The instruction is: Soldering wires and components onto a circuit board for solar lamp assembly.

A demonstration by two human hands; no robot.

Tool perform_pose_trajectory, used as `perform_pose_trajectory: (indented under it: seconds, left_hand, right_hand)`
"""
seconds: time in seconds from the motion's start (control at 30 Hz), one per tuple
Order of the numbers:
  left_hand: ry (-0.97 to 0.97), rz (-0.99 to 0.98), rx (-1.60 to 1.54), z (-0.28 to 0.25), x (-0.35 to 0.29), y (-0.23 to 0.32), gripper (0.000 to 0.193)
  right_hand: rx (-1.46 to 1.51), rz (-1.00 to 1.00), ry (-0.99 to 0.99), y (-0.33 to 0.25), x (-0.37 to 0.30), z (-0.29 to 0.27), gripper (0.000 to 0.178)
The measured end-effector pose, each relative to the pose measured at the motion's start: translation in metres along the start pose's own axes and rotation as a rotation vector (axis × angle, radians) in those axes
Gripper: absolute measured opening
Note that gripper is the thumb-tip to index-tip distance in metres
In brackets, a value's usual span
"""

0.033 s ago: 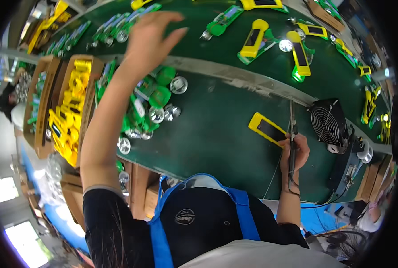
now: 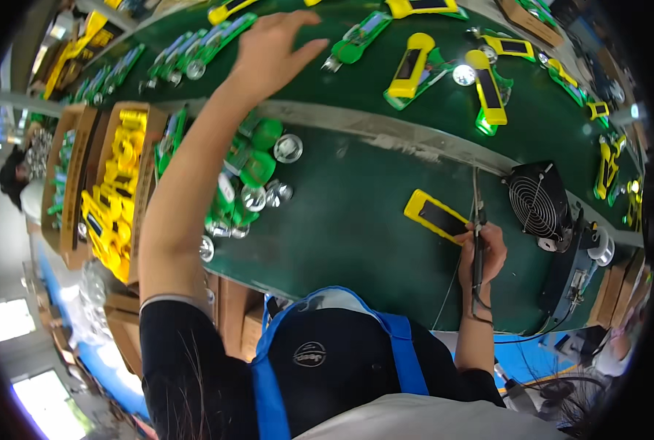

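Note:
My left hand (image 2: 274,55) reaches over the far green belt, fingers apart and with nothing in them. It is nearest to a green lamp part (image 2: 355,45) with a small bulb end, lying just right of the fingertips. My right hand (image 2: 490,253) is closed around a soldering iron (image 2: 478,257), its thin metal tip pointing away from me. Its fingertips also meet the near end of a yellow casing (image 2: 437,216) with a dark panel, which lies at a slant on the green bench. Whether they grip the casing I cannot tell.
Green parts with clear round lamps (image 2: 257,169) are heaped at the bench's left. Boxes of yellow casings (image 2: 118,194) and green parts (image 2: 61,176) stand farther left. A black fan (image 2: 536,198) and a soldering station (image 2: 565,275) are at right. A metal rail (image 2: 386,132) borders the belt.
My left hand has moved slightly right and farther away, closer to the green lamp part. My right hand keeps its hold on the soldering iron.

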State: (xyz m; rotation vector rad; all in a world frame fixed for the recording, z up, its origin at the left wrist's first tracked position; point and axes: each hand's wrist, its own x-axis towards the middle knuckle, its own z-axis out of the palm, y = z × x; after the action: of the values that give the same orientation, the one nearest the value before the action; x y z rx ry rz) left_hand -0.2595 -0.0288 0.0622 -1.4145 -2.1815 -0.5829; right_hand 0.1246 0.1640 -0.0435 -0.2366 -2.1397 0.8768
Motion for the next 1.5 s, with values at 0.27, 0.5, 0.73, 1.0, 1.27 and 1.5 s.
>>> perform_pose_trajectory:
  seconds: [0.27, 0.5, 0.73, 1.0, 1.27, 1.5]
  left_hand:
    - [-0.52, -0.284, -0.08, 0.13, 0.095, 0.008, 0.067]
    - [-0.76, -0.3, -0.677, -0.004, -0.017, 0.109, 0.046]
    - [-0.934, -0.959, -1.472, -0.04, -0.113, 0.216, 0.074]
    - [-0.56, -0.256, -0.81, -0.013, -0.109, 0.225, 0.03]
    - [-0.439, 0.253, -0.808, 0.031, -0.099, 0.24, 0.018]
    - [-0.305, 0.035, -0.615, 0.027, -0.111, 0.25, 0.019]
  right_hand:
    - [-0.058, -0.007, -0.088, -0.004, 0.013, -0.005, 0.029]
    - [-0.06, -0.164, 0.011, -0.006, 0.038, -0.001, 0.032]
    - [0.024, 0.023, 0.249, -0.035, 0.032, -0.044, 0.031]
    - [0.324, 0.069, 0.243, -0.031, -0.066, -0.113, 0.029]
    - [0.769, 0.628, 0.294, -0.035, -0.075, -0.082, 0.028]
    - [0.543, 0.684, 0.139, -0.052, -0.06, -0.061, 0.02]
